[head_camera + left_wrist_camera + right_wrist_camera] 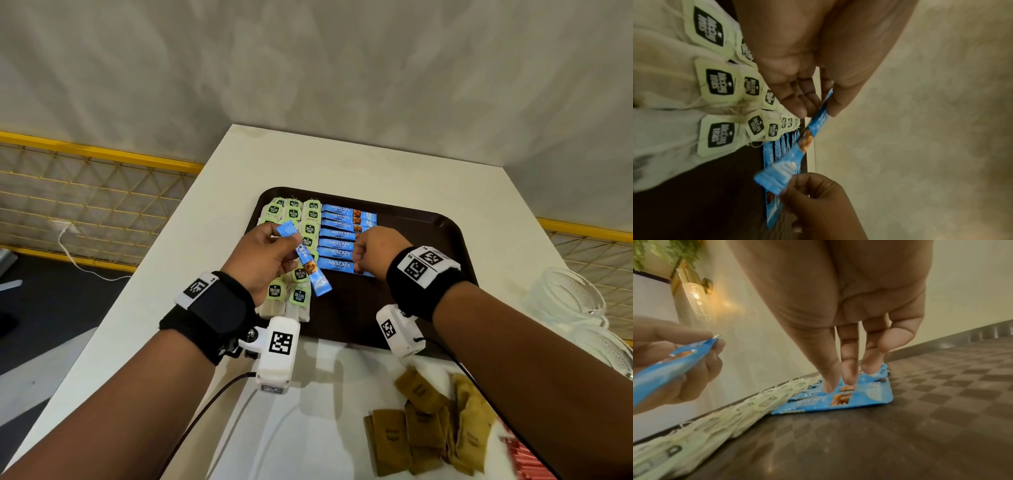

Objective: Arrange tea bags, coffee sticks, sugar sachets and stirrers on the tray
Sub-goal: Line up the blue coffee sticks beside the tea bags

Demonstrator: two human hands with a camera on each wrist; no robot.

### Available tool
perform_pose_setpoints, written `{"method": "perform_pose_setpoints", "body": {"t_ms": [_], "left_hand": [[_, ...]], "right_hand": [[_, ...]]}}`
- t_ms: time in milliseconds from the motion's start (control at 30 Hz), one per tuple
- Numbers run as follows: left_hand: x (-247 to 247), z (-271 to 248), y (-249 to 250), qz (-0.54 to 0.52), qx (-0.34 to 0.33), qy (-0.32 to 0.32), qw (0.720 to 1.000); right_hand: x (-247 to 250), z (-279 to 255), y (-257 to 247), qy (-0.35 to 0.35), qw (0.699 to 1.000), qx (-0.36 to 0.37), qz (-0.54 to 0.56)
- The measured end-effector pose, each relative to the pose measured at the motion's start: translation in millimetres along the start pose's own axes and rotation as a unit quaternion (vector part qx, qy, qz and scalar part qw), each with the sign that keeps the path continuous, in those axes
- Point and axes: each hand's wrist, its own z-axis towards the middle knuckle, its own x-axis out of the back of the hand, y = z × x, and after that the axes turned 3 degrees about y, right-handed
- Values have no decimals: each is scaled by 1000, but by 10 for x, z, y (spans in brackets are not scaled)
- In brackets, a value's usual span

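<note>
Held stick: left hand [258,255] pinched one blue foil coffee stick [305,262] between thumb and fingertips, above the tea bags [301,240].
Axis: its long axis ran diagonal, crossways to the laid row of coffee sticks [344,236].
Right hand [376,251]: nearer that row, straight fingers pressing its sticks, gripping nothing.
Tray: dark brown plastic tray [442,236]; the open slot lay at the row's near end, I judged.

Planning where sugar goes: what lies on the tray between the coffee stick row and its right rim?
Nothing: in the head view, bare dark tray runs from the coffee stick row to the right rim.
</note>
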Motion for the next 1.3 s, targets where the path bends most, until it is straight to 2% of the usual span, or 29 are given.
{"method": "perform_pose_setpoints", "body": {"t_ms": [100, 133, 233, 333, 500, 600, 667, 800, 967, 1067, 1167, 1300], "left_hand": [[0, -11, 5, -15, -2, -1, 1000], [0, -13, 2, -17, -3, 4, 1000], [-5, -12, -19, -38, -5, 19, 999], [-31, -22, -34, -49, -11, 22, 998], [-46, -61, -12, -57, -1, -7, 998], [-52, -85, -18, -52, 32, -36, 997], [-48, -93, -36, -38, 40, -33, 998], [-4, -90, -41, -24, 48, 1, 999], [15, -117, -81, 6, 55, 9, 998], [18, -145, -96, 13, 59, 5, 998], [42, -177, -81, 14, 58, 11, 998], [101, -213, -55, 10, 49, 23, 999]], "right_hand": [[21, -111, -19, 85, 989, 40, 116], [30, -170, -52, 85, 979, 61, 173], [64, -344, -183, 16, 960, 103, 260], [64, -432, -206, -47, 933, 90, 345], [79, -488, -51, -75, 882, 69, 459], [67, -493, 53, -84, 876, 56, 471], [65, -483, 123, -74, 895, 39, 438], [25, -426, 260, -66, 960, 29, 270], [-37, -374, 210, -48, 993, 3, 112], [-1, -399, 113, -30, 999, 13, -13], [3, -373, 94, -2, 999, 32, -7], [-33, -343, 15, -11, 998, 57, -19]]}}
